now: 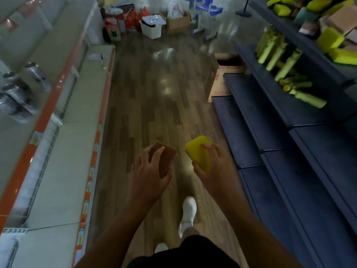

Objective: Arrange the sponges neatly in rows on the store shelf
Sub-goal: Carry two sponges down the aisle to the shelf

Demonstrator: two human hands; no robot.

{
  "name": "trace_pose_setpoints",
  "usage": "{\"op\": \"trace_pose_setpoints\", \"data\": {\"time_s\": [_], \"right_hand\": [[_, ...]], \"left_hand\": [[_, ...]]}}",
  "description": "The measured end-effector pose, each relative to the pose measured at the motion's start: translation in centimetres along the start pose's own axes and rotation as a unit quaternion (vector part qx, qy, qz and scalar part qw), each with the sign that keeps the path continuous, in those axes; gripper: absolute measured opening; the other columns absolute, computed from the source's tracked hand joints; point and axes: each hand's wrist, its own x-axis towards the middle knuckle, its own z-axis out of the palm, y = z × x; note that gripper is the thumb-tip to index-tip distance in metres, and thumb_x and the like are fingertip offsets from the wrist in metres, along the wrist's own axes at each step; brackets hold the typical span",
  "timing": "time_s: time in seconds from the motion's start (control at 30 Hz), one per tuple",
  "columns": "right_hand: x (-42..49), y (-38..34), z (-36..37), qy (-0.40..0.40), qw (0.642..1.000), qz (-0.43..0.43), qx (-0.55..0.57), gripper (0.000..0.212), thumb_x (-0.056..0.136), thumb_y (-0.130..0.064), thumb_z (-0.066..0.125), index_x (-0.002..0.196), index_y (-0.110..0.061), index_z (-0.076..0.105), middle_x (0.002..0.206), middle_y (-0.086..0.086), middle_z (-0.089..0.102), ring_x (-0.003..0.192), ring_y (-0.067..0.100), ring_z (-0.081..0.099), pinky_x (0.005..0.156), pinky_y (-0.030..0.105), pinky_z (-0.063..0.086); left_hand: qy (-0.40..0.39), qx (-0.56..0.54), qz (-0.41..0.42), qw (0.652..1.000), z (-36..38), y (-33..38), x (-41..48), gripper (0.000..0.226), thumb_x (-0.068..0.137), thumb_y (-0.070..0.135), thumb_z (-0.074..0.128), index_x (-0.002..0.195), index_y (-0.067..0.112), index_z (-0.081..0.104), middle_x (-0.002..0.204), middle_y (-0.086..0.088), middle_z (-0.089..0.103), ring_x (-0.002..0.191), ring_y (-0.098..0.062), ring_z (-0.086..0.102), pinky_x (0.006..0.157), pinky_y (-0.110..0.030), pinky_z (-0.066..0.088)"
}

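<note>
My left hand [149, 171] grips a brown sponge [167, 157] over the wooden aisle floor. Beside it my right hand [213, 167] holds a yellow sponge [198, 151], thumb on top. Both hands hang in mid-aisle, left of the dark blue shelf unit [270, 117]. On that unit's upper shelf at the top right lies a loose heap of sponges [328, 26], yellow, pink and teal, not in rows. Below them lean several yellow-green bottles [280, 60].
A beige and orange shelf unit [81, 132] runs along the left with dark canisters [17, 93]. An open cardboard box [222, 74] stands by the blue shelves. Boxes, a white bin [152, 26] and bags crowd the aisle's far end. My white shoes [188, 211] are on the floor.
</note>
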Motion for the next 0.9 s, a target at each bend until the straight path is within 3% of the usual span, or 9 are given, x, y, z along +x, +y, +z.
{"op": "trace_pose_setpoints", "data": {"time_s": [0.13,0.27,0.57,0.63,0.73,0.9], "right_hand": [[7.4,2.1,1.6,0.008,1.0,0.001,0.001,0.064,0.085,-0.047,0.068,0.14,-0.028,0.042,0.138,0.0,0.047,0.114,0.018,0.053,0.08,0.027,0.043],[15.1,4.0,2.1,-0.007,1.0,0.009,0.02,0.065,0.084,-0.051,0.067,0.14,-0.03,0.041,0.138,0.001,0.046,0.113,0.019,0.053,0.084,0.034,0.05],[29.2,7.4,0.4,0.01,1.0,0.006,0.027,0.062,0.082,-0.047,0.069,0.135,-0.024,0.047,0.134,0.005,0.049,0.109,0.023,0.053,0.079,0.034,0.046],[31.6,8.4,0.1,0.017,0.999,0.027,0.029,0.067,0.079,-0.059,0.058,0.136,-0.025,0.047,0.135,0.004,0.048,0.112,0.022,0.051,0.082,0.033,0.043],[35.2,10.0,0.3,0.028,0.996,0.077,0.028,0.083,0.071,-0.074,0.038,0.139,-0.027,0.044,0.141,0.004,0.045,0.123,0.024,0.047,0.095,0.042,0.047],[40.8,11.9,0.1,0.068,0.987,0.146,0.019,0.076,0.077,-0.069,0.048,0.141,-0.029,0.042,0.143,-0.002,0.042,0.126,0.02,0.044,0.096,0.044,0.047]], "left_hand": [[-0.008,0.006,0.003,1.0,2.2,-0.7,7.4,0.07,0.079,0.046,0.065,0.14,0.023,0.039,0.142,-0.011,0.039,0.123,-0.031,0.044,0.089,-0.052,0.051],[-0.016,0.013,-0.007,1.0,3.7,-0.4,15.0,0.072,0.078,0.041,0.073,0.14,0.023,0.041,0.142,-0.011,0.04,0.122,-0.03,0.045,0.09,-0.052,0.05],[-0.018,0.014,0.01,1.0,6.9,1.7,29.8,0.07,0.082,0.046,0.068,0.142,0.026,0.038,0.144,-0.009,0.038,0.125,-0.029,0.044,0.095,-0.049,0.048],[-0.028,0.004,0.027,0.999,7.8,2.1,32.8,0.069,0.082,0.044,0.068,0.142,0.025,0.039,0.143,-0.01,0.038,0.125,-0.029,0.044,0.095,-0.05,0.048],[-0.046,-0.009,0.048,0.998,9.2,2.4,37.5,0.066,0.081,0.048,0.06,0.14,0.022,0.044,0.141,-0.012,0.043,0.122,-0.03,0.047,0.094,-0.05,0.048],[-0.085,-0.016,0.102,0.991,11.9,2.7,46.0,0.067,0.079,0.053,0.054,0.138,0.021,0.048,0.139,-0.012,0.047,0.12,-0.031,0.049,0.094,-0.045,0.048]]}}
